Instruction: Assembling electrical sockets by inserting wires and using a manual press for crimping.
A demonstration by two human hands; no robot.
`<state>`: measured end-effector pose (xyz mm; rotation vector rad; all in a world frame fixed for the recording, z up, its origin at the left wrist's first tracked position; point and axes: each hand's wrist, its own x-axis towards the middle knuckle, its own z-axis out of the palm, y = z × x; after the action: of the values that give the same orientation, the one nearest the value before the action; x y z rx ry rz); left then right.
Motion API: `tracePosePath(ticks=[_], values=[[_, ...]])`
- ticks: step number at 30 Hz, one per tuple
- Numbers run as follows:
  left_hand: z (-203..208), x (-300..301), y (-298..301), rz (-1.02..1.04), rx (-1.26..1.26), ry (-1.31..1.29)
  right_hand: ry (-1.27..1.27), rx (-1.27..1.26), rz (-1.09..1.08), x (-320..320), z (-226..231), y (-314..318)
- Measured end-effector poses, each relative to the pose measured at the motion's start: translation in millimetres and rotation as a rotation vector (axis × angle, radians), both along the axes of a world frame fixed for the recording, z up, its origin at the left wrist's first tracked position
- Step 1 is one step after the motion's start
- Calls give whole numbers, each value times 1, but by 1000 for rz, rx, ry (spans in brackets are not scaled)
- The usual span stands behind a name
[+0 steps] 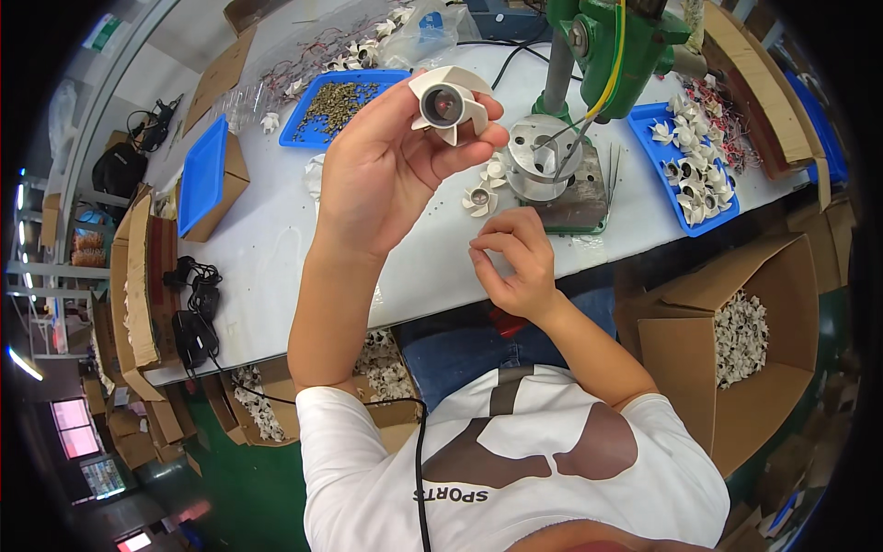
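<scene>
My left hand (pixel 382 170) is raised over the table and grips a small white fan impeller (pixel 474 87) between thumb and fingers. Its dark round hub, with a small reddish spot inside, faces me. My right hand (pixel 517 262) is held near the table's front edge, thumb and forefinger pressed together. Whether something tiny is pinched there I cannot make out. Just beyond it, another white impeller (pixel 480 197) lies beside the round metal fixture (pixel 544 158) of a green bench press (pixel 602 60).
Brass-coloured small parts fill a blue tray (pixel 294 135) at the back left. At right, a blue tray (pixel 704 225) holds several impellers. Cardboard boxes (pixel 676 368) of white parts stand below the table. Black cables (pixel 198 313) lie at the left edge; thin metal rods (pixel 613 175) stand by the press.
</scene>
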<state>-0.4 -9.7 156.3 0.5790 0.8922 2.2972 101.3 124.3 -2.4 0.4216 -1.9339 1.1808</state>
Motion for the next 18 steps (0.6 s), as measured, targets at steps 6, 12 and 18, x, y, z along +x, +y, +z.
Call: tracePosePath(ticks=[6,12,18], values=[[3,10,2,121,-74,140,-21,-5,15,2,-1,1],[3,11,-1,26,-38,131,-10,-3,30,1,-1,1],[7,16,0,0,-5,18,-15,-1,40,2,0,1]])
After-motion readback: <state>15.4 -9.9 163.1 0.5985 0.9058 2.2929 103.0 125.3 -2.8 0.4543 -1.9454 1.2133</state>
